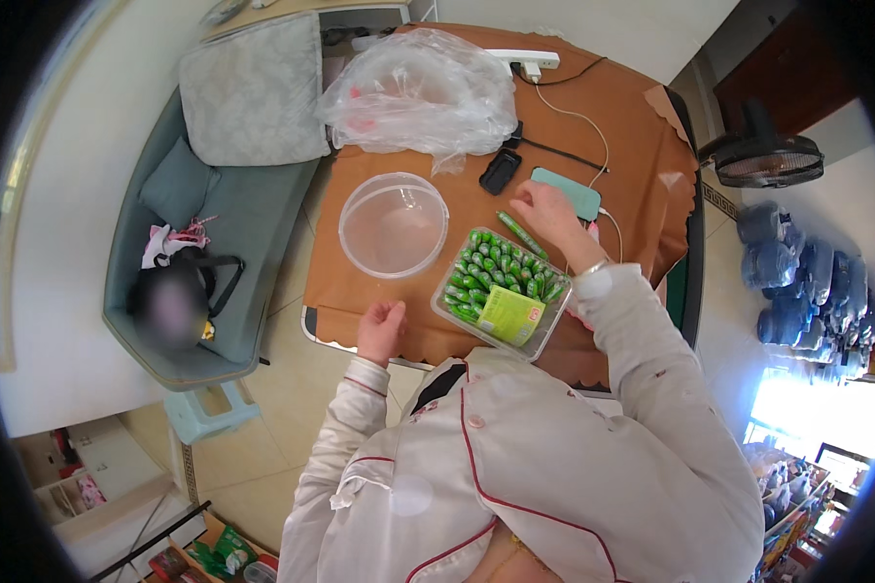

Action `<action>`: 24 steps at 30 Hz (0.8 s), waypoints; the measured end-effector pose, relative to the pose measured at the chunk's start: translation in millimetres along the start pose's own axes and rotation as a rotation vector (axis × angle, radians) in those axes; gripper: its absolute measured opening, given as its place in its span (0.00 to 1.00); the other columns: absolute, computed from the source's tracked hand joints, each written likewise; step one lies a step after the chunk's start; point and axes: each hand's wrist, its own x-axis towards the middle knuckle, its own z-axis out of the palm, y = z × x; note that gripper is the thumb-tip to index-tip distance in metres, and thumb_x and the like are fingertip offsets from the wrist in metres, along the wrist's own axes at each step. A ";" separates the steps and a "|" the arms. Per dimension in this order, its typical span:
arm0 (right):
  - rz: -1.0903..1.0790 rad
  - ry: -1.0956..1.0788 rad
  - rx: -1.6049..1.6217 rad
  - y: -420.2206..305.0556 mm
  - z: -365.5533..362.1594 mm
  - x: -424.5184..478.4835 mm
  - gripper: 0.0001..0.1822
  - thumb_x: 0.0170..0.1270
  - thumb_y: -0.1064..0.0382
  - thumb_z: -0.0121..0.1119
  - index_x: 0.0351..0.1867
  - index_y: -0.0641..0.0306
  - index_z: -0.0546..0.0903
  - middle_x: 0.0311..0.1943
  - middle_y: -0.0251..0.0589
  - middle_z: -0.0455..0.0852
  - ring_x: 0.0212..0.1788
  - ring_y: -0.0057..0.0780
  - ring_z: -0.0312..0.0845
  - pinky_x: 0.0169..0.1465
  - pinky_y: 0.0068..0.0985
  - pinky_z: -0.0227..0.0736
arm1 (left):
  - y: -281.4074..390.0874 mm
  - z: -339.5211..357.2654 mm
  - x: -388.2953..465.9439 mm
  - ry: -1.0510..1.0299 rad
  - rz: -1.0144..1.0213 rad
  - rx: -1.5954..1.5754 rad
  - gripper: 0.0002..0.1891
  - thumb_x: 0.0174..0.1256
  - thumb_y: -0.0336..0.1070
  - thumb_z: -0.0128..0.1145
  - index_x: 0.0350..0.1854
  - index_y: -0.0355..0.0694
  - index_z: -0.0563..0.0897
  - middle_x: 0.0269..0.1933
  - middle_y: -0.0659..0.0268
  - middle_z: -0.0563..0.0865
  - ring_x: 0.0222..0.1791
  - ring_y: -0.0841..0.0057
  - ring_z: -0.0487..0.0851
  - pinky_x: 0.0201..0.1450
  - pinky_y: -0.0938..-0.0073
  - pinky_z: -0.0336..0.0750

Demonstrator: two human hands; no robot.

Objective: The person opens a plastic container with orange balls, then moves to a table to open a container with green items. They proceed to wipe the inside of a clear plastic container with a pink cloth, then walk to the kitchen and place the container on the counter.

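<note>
My left hand [383, 331] hovers at the table's near edge, fingers curled together, with nothing visible in it. Over the table, my right hand [547, 208] is bent downward beside a pale green phone [567, 192]; its fingertips are partly hidden, so I cannot tell whether they pinch anything. Just below those fingers lies a single green wrapped stick [521, 235], close to the rim of a clear rectangular plastic box [542, 341]. Many green wrapped sticks [492, 264] fill this box, and a green printed card [512, 315] rests on top. Left of it stands a round clear plastic tub [394, 226].
A large clear plastic bag [423, 91] covers the back of the brown-covered table [645, 175]. Near it are a black case [500, 172], a white power strip [532, 58] and trailing cables. A bluish-grey sofa [262, 226] stands left, a black fan [769, 160] right.
</note>
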 end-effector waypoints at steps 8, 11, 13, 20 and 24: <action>0.219 -0.330 -0.319 68.8 54.8 -20.9 0.17 0.50 0.55 0.63 0.39 0.64 0.80 0.40 0.51 0.85 0.46 0.48 0.81 0.47 0.41 0.76 | 90.3 149.0 -44.2 -0.072 0.937 0.958 0.17 0.47 0.36 0.68 0.40 0.38 0.81 0.40 0.58 0.82 0.43 0.60 0.78 0.48 0.67 0.73; 0.235 -0.096 -0.233 60.8 30.4 -32.0 0.16 0.51 0.58 0.60 0.40 0.63 0.79 0.37 0.51 0.85 0.42 0.47 0.82 0.43 0.41 0.76 | 88.0 158.2 -43.1 -0.165 1.031 1.161 0.17 0.45 0.36 0.68 0.40 0.40 0.81 0.36 0.61 0.81 0.41 0.62 0.77 0.44 0.65 0.72; 0.241 0.150 -0.097 55.5 5.1 -46.4 0.14 0.52 0.58 0.61 0.38 0.62 0.79 0.33 0.49 0.85 0.38 0.43 0.83 0.40 0.39 0.76 | 84.5 144.6 -49.0 -0.286 1.042 1.206 0.14 0.47 0.35 0.67 0.38 0.41 0.82 0.35 0.61 0.80 0.39 0.63 0.77 0.41 0.66 0.72; 0.062 0.024 0.648 -20.7 -38.2 -172.2 0.12 0.55 0.64 0.61 0.39 0.67 0.77 0.24 0.46 0.83 0.27 0.38 0.81 0.32 0.30 0.74 | 73.4 90.7 -92.3 0.047 0.879 0.690 0.08 0.55 0.25 0.61 0.38 0.38 0.81 0.39 0.60 0.80 0.41 0.66 0.78 0.46 0.72 0.73; 0.074 -0.152 0.355 -29.2 -5.1 -189.9 0.16 0.56 0.61 0.61 0.43 0.68 0.77 0.32 0.50 0.82 0.36 0.44 0.80 0.39 0.35 0.74 | 68.3 78.3 -90.3 0.068 0.732 0.394 0.07 0.61 0.27 0.59 0.40 0.35 0.80 0.43 0.61 0.80 0.45 0.71 0.78 0.51 0.75 0.71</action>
